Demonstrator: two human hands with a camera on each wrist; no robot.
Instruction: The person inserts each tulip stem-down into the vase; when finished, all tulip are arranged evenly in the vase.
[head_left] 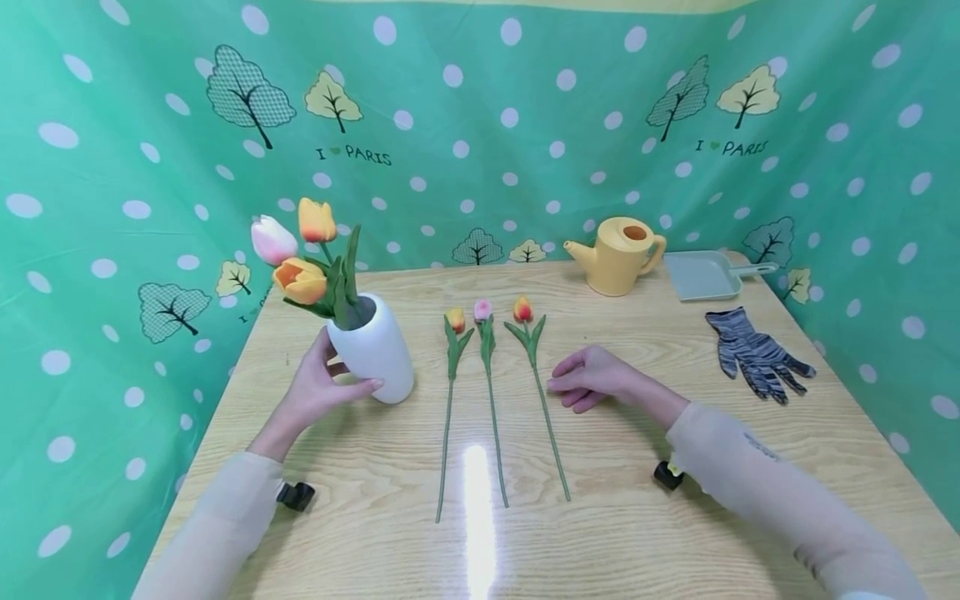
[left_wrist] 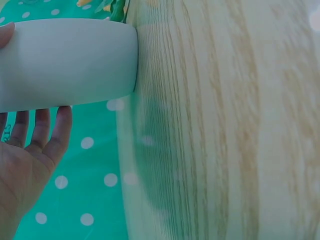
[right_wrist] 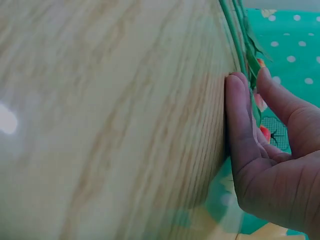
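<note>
My left hand (head_left: pixel 324 385) grips a white vase (head_left: pixel 378 354), thumb on one side and fingers on the other. In the left wrist view the fingertips touch the vase's wall. Out of its mouth stand several artificial tulips, with a pink bloom (head_left: pixel 273 240) and orange ones (head_left: pixel 301 281). Three loose tulips lie side by side on the table: a yellow one (head_left: pixel 456 320), a pink one (head_left: pixel 483 312) and a red-orange one (head_left: pixel 522 310). Beside the red-orange tulip's stem is my right hand (head_left: pixel 592 379), fingers loosely bent, with a gap between thumb and fingers in the right wrist view.
A yellow watering can (head_left: pixel 615 260) stands at the back right of the wooden table (head_left: pixel 600 533). Next to it lies a grey-green dustpan (head_left: pixel 702 277), and in front of that a striped grey glove (head_left: pixel 753 354). A green dotted cloth (head_left: pixel 510 187) hangs behind.
</note>
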